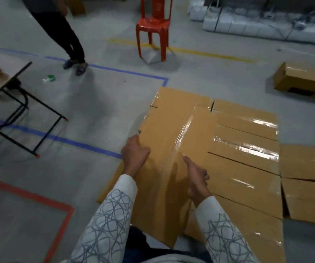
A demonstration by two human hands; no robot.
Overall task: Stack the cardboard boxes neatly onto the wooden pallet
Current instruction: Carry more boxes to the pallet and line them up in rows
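We hold a long box (173,141) taped down its middle. It lies lengthwise and a little tilted on top of a row of boxes (244,164) packed side by side on the floor. Our left grip (135,150) is closed over the box's left edge, fingers curled round it. Our right grip (196,179) is at the right edge, thumb laid forward along the top and fingers curled at the side, holding it too.

Two more boxes (308,183) stand just to the right of the row, touching it. A single box (303,80) lies on its side, well apart, farther right. Straight ahead stands a red chair (153,25), with white bundles (266,25) behind it to the right. A person's legs (67,40) are on the blue tape line (115,70) to the left. A folding counter (1,76) stands at the far left, with a small green thing (49,78) on the floor near it.
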